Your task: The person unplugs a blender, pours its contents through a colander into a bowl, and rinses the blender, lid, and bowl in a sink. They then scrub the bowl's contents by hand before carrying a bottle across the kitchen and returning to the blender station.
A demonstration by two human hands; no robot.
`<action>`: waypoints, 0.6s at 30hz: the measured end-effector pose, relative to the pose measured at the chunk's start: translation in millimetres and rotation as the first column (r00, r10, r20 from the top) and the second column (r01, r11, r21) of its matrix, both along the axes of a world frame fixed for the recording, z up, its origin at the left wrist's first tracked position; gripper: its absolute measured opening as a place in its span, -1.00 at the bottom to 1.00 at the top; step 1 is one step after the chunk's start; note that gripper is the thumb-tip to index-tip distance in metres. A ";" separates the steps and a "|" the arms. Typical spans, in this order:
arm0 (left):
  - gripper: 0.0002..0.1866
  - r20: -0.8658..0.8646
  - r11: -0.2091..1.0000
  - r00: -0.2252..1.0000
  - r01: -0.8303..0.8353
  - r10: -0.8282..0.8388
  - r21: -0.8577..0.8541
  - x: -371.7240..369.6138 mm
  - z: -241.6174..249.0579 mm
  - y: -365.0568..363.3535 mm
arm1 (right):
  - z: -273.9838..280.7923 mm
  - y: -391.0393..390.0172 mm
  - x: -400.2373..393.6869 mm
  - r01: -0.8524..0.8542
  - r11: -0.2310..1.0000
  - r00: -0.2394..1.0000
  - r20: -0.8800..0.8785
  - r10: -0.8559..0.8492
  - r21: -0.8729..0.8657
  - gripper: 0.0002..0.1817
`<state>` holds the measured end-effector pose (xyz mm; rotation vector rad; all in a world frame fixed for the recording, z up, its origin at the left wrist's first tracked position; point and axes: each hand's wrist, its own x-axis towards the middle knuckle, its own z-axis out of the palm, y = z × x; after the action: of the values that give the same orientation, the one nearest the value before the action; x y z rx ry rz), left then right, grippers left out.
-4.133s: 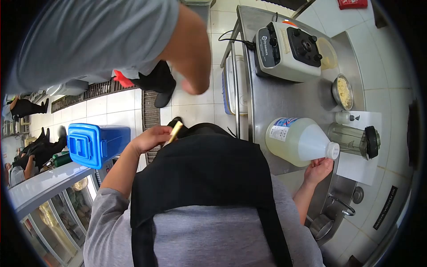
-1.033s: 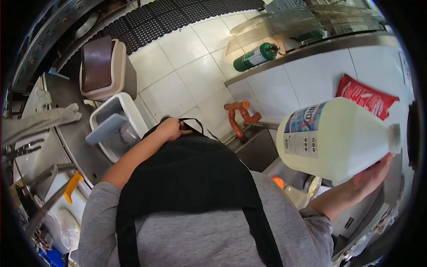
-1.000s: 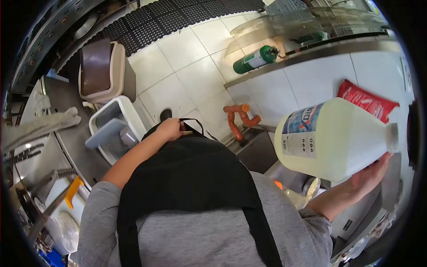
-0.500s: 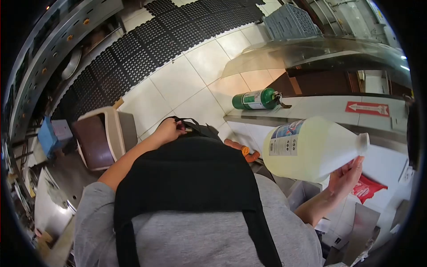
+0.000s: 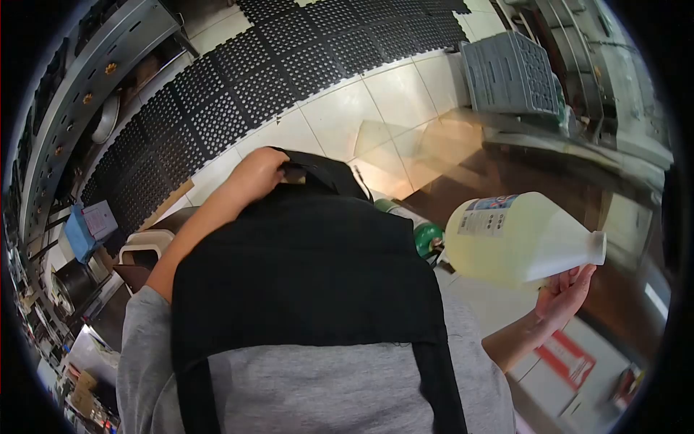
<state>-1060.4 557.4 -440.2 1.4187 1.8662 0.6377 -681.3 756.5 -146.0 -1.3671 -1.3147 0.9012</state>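
Note:
A translucent jug of pale yellow liquid (image 5: pixel 535 242), with a blue-and-white label, is carried in my right hand (image 5: pixel 567 289). My fingers are curled at its neck and handle side, and its neck points right in the head view. My left hand (image 5: pixel 262 173) is closed at the far edge of the black apron (image 5: pixel 303 282) I wear, its fingertips partly hidden by the cloth. Beside those fingers shows a small tan thing (image 5: pixel 294 176), too small to name. Behind the apron's right side, a green cylinder (image 5: pixel 428 237) is partly covered.
Black perforated mats (image 5: pixel 289 65) lie over pale floor tiles (image 5: pixel 336 116). A grey crate (image 5: pixel 506 72) stands at upper right, near a blurred brown counter (image 5: pixel 470 170). On the left are a steel appliance with knobs (image 5: pixel 101 90) and a beige bin (image 5: pixel 148 242). A red sign (image 5: pixel 567 359) is at lower right.
The view has turned, so the crate and counter sit lower and the green cylinder is now partly behind the apron. My left hand appears higher in view; the jug stays in my right hand.

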 end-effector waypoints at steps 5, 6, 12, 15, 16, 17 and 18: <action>-0.82 0.038 0.998 0.998 -0.038 0.040 -0.039 -55.6 -3.7 106.7 | 8.7 128.4 -32.3 -0.174 0.985 0.982 -0.076 0.174 0.012 -0.65; -0.80 0.004 0.999 1.000 -0.014 0.015 -0.032 -68.0 -5.7 128.8 | 6.1 154.6 -39.3 -0.116 0.992 0.990 -0.075 0.119 0.041 -0.66; -0.80 -0.005 0.993 0.996 0.092 -0.092 0.080 -151.9 -32.3 280.6 | -16.9 275.8 -122.0 0.102 0.990 0.995 -0.024 -0.100 0.096 -0.63; -0.81 0.017 0.972 0.986 0.162 -0.167 0.170 -191.9 -17.1 368.3 | -26.9 328.9 -135.0 0.186 0.980 0.982 0.006 -0.187 0.074 -0.63; -0.81 0.021 0.970 0.983 0.178 -0.184 0.167 -209.2 -7.3 401.8 | -29.7 353.9 -141.8 0.148 0.988 0.989 -0.004 -0.148 0.048 -0.63; -0.84 0.044 0.974 0.984 0.166 -0.174 0.154 -220.5 -4.5 428.2 | -35.0 377.5 -149.6 0.165 0.985 0.986 -0.014 -0.165 0.056 -0.63; -0.85 0.039 0.976 0.979 0.193 -0.198 0.103 -231.4 0.5 458.1 | -37.1 394.6 -153.8 0.172 0.984 0.985 -0.019 -0.171 0.055 -0.63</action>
<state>-1291.8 1015.5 -439.7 1.6125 1.6510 0.6683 -835.0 1151.1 -183.1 -1.4042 -1.1832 0.7502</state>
